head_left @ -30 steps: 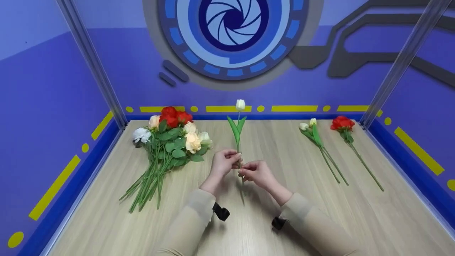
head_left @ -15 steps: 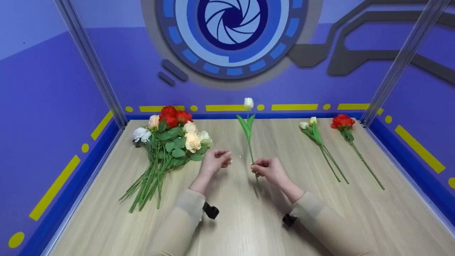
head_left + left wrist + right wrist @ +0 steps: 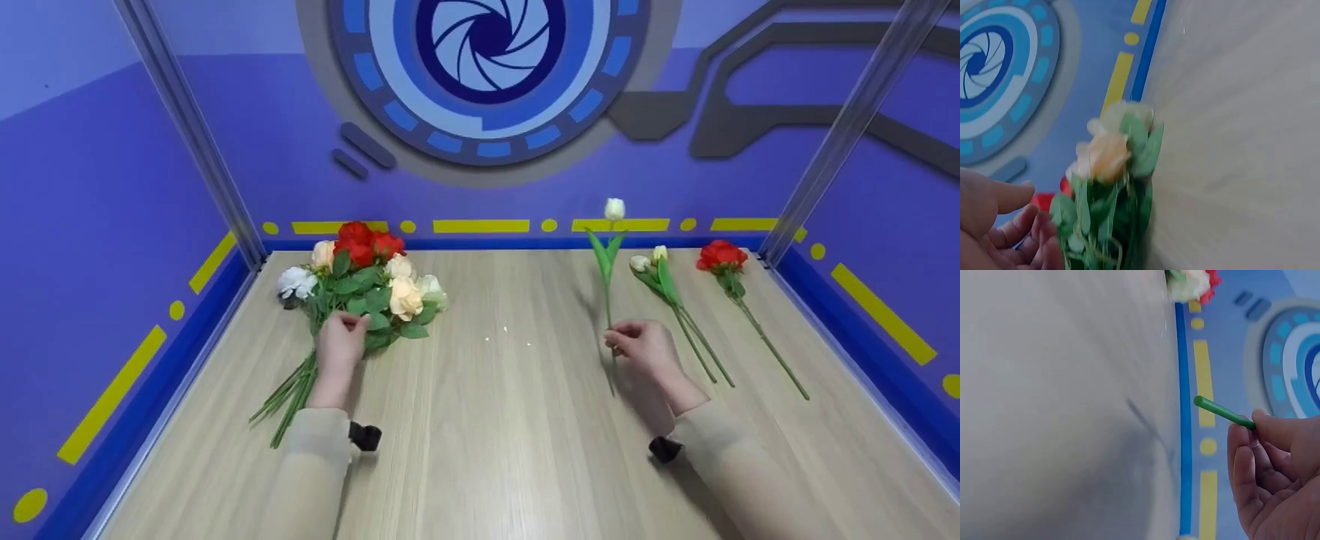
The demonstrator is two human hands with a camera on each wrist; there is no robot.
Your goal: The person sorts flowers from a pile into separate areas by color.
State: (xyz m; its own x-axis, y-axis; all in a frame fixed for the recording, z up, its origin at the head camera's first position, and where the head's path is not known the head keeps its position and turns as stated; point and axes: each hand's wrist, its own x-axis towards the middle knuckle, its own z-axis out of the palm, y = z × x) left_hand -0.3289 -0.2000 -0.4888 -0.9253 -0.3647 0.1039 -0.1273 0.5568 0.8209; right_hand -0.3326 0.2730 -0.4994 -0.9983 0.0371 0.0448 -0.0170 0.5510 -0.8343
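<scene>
My right hand (image 3: pixel 645 349) pinches the stem of a white tulip (image 3: pixel 615 209) between thumb and fingertips. The tulip stands upright over the right half of the table, two green leaves below its bloom. In the right wrist view the cut end of the green stem (image 3: pixel 1221 412) pokes out past the thumb. My left hand (image 3: pixel 341 349) hovers over the stems of a flower pile (image 3: pixel 367 281) at the left. Its fingers are loosely bent, with a gap below the thumb (image 3: pixel 1013 196) and nothing held. Peach, red and white blooms top the pile; the hand hides part of its stems.
Two more white tulips (image 3: pixel 667 281) lie just right of my right hand. Beyond them is a single red flower (image 3: pixel 721 256) on a long stem. Tiny white specks (image 3: pixel 505 328) dot the middle of the wooden table (image 3: pixel 465 450). Blue-purple walls (image 3: pixel 480 202) enclose the back and sides.
My left hand has let go of the tulip stem and moved left over the flower pile. My right hand has carried the tulip to the right, close to the two lying tulips.
</scene>
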